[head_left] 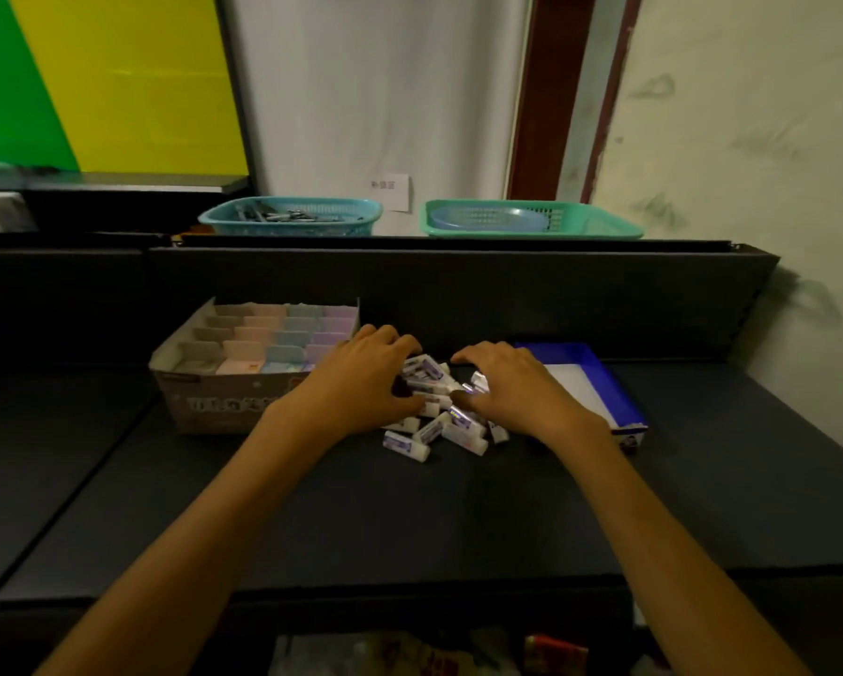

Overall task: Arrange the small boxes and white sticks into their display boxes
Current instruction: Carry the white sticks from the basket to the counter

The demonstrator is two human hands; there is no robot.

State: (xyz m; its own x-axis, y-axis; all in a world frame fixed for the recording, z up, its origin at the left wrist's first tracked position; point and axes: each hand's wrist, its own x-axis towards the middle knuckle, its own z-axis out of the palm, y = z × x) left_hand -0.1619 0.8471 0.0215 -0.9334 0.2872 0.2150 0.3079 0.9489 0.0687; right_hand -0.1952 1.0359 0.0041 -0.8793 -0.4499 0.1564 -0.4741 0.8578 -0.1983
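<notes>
Both forearms reach out from the near edge of the dark shelf (pixel 434 519) toward a heap of white sticks (pixel 434 417) lying at its middle. On the heap's left side the left hand (pixel 361 378) rests palm down, fingers curled over the top sticks and thumb tucked in against them, grasping a few. On the heap's right side the right hand (pixel 512 383) does the same, its fingers bent down onto the sticks and its thumb touching them. Several sticks lie loose on the near side of the heap, clear of both hands. Just left of the heap stands a cardboard display box (pixel 214 402) with rows of pastel small boxes (pixel 273 339) upright in it. Just right of the heap, partly under the right wrist, lies a blue display box (pixel 604 383) with a white floor. Beyond the heap, up on the ledge against the wall, sit a teal basket (pixel 290 218) holding dark items and a green basket (pixel 531 219).
</notes>
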